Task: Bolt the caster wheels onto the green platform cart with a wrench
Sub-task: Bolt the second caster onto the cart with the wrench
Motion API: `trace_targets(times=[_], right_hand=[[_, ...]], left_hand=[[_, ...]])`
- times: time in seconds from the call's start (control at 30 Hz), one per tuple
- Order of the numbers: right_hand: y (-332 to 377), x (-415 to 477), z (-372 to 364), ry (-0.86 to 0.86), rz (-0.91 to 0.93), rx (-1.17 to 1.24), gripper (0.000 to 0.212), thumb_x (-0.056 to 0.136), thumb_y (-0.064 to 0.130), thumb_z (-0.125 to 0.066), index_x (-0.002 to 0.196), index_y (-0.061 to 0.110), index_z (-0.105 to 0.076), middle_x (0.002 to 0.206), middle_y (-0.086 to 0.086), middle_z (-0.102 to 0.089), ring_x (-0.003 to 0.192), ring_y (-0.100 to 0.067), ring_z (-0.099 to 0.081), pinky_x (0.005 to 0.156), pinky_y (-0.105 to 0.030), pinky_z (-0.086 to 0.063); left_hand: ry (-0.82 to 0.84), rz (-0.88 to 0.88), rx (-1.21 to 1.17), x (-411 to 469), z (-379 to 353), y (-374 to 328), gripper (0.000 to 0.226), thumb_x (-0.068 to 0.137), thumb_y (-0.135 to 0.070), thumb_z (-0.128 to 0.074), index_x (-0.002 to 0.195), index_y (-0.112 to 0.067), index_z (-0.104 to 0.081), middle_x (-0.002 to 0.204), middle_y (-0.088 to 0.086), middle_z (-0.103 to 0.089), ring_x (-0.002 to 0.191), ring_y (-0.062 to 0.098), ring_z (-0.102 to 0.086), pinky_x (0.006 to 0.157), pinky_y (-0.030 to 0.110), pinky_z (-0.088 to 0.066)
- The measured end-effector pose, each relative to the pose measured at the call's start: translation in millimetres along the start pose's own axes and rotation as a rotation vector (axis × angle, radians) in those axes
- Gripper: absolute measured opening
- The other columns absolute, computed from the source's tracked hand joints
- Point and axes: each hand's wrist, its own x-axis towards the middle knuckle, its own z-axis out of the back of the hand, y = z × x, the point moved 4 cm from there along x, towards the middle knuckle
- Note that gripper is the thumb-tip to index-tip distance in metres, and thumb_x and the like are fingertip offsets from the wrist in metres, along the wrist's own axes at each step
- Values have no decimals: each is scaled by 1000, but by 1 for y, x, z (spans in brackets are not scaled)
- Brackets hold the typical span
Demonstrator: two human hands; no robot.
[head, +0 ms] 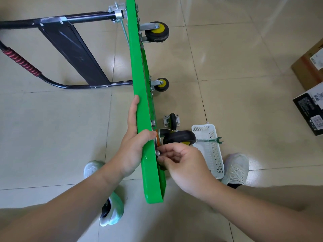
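Wrench (208, 140) on basket (215, 155), right of cart (139, 67)

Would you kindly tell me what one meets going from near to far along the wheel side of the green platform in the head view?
Right hand → nearest caster, against the platform → loose caster on the floor → middle mounted caster → far mounted caster.

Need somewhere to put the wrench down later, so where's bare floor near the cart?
Bare tile lies right of the green platform, between the mounted casters and the boxes, and left of it, this side of the black handle. It is crowded around the right hand: the loose caster, white basket, wrench and shoe.
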Motion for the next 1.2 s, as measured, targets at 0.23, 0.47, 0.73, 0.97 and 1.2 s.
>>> trace_targets(times=[0.23,0.47,0.73,0.97,1.2], right_hand=[[-1,6,-2,-39,-16,-36,15,85,5,-74,92,18,-79,80,4,-76,79,-12,-73,84,-36,-60],[11,6,2,-39,60,-180,15,89,17,-73,77,17,-80,55,18,-62,54,0,-57,54,-8,-37],[2,-2,-2,-92,23,25,16,88,14,-74,100,22,-80,91,11,-77,88,-6,-73,87,-33,-59],[1,-2,0,-63,-17,-44,20,89,6,-70,100,20,-80,88,11,-77,85,-6,-72,84,-35,-60],[11,0,3,-68,58,-214,13,91,22,-70,84,23,-81,63,19,-68,62,-2,-67,58,-17,-52]], left_hand=[[-4,26,-51,-2,-2,2,97,76,-10,-53,149,-67,-25,134,-8,-55,99,23,-58,76,39,-57],[-15,0,-3,-1,2,1,99,65,-31,-63,148,-68,-24,143,-4,-52,127,38,-55,103,59,-49],[14,-15,11,2,2,4,98,75,-13,-54,151,-62,-19,133,-11,-54,98,8,-62,79,25,-58],[28,-17,-4,2,-1,5,99,75,-10,-53,154,-60,-19,125,-13,-56,89,4,-65,74,26,-59],[17,-9,-43,3,-1,5,98,75,-9,-55,149,-64,-25,132,-11,-55,101,13,-63,79,31,-60]])
